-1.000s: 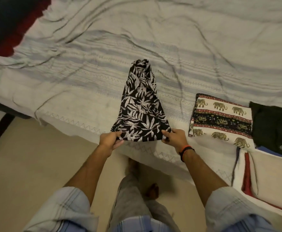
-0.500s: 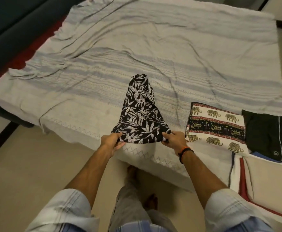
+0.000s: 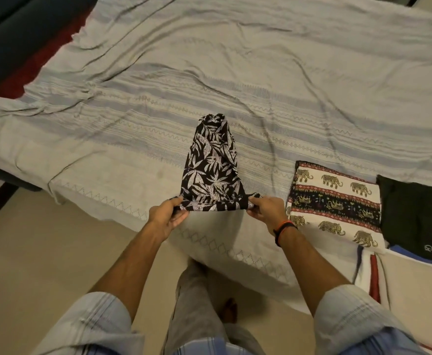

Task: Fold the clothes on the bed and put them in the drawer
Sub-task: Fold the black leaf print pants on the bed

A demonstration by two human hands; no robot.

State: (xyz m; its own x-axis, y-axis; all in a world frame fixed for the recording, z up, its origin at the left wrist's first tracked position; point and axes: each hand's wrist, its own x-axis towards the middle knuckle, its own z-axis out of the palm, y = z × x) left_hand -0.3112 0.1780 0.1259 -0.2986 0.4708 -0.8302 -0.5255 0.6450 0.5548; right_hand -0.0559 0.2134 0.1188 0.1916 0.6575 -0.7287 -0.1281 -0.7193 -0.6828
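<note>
now, the leaf-print garment (image 3: 213,167), black w/ pale leaves, lies on the bed (image 3: 235,80) near its front edge, roughly centre frame. it's narrow at the far end, 12 o'clock, and widens toward the person at 6 o'clock. both hands pinch its near hem: left hand (image 3: 167,216) grips the corner at abt 8 o'clock of the garment, thumb on top, fingers curled under; right hand (image 3: 267,211) grips the opposite corner at abt 4 o'clock, same way. the hem is stretched between them, lifted a bit off the bedsheet; rest of the cloth lies flat.

at 3 o'clock from the garment, near but not touching, sits a folded elephant-print cloth (image 3: 335,203), white and dark bands w/ red trim. just beside that, further toward 3 o'clock, a folded black garment (image 3: 414,219) w/ a thin white stripe and small logo. at 5 o'clock, frame's lower right, a pale item w/ red and blue edges (image 3: 414,283), can't tell what it is.

the bedsheet is grey-striped, wrinkled. right wrist wears a black and orange band (image 3: 284,228). light rolled sleeves on both arms, grey trousers and a bare foot (image 3: 229,310) on the beige floor (image 3: 43,252) at 6 o'clock. dark furniture (image 3: 10,34) at 10 o'clock beyond the bed.
</note>
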